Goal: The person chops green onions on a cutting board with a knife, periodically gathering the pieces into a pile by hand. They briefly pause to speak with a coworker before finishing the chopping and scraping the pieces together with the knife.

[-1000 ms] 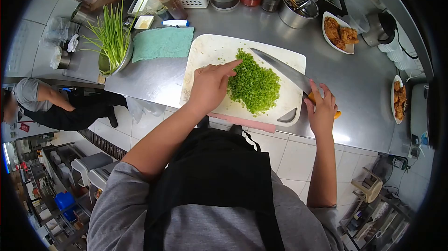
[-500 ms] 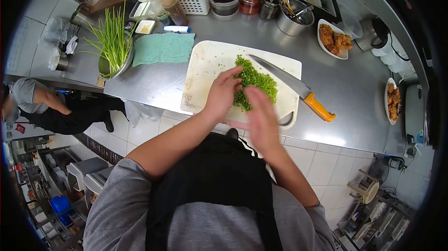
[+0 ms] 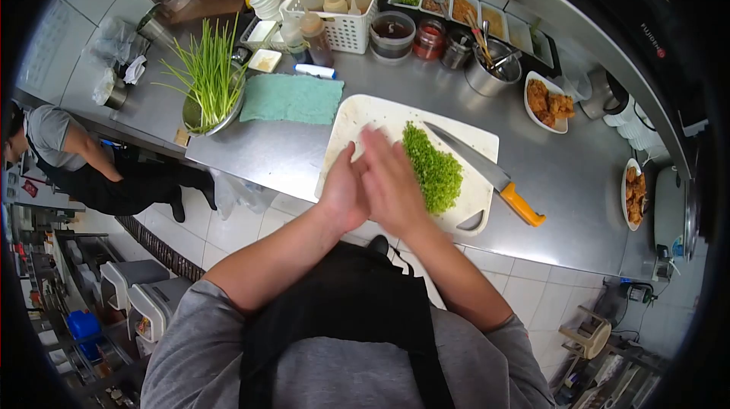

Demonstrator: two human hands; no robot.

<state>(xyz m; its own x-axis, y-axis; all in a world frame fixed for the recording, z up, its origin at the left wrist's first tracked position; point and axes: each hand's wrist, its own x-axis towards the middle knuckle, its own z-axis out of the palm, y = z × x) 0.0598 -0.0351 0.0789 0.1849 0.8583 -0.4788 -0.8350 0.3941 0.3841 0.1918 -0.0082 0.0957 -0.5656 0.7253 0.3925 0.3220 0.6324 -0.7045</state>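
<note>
The left hand (image 3: pixel 344 190) and the right hand (image 3: pixel 394 181) touch each other above the white cutting board (image 3: pixel 357 116), the right one slightly blurred. All fingers are stretched out flat and grasp nothing. The pile of chopped green onion (image 3: pixel 436 172) lies on the board just beside the right fingers, and the knife (image 3: pixel 487 171) rests beyond the pile, untouched.
</note>
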